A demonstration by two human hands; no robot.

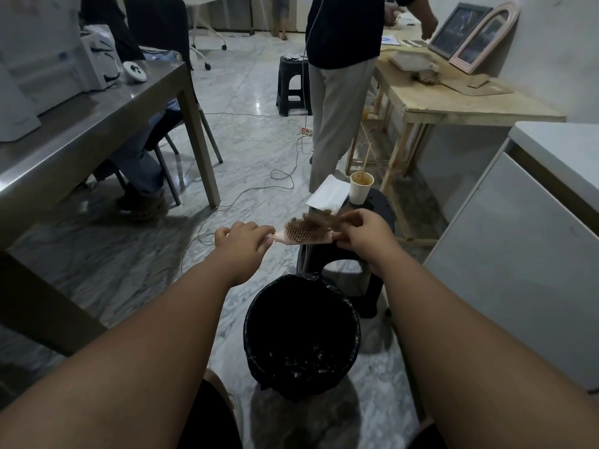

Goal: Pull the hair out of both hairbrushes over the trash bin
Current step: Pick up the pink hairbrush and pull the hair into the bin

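Observation:
A pink hairbrush (299, 237) is held level in front of me, bristles up, a little beyond the trash bin. My left hand (243, 238) grips its handle. My right hand (363, 233) pinches the clump of brown hair (312, 222) that lies tangled over the bristles at the brush's far end. The round trash bin (256, 322), lined with a black bag, stands on the floor below and nearer to me, between my forearms. I see only one hairbrush.
A black stool (382, 212) behind the brush carries a paper cup (360, 187) and a white paper (327, 192). A person (340, 92) stands ahead beside a wooden table (460, 105). A grey table (97, 124) is at left, a white cabinet (525, 247) at right, cables on the floor.

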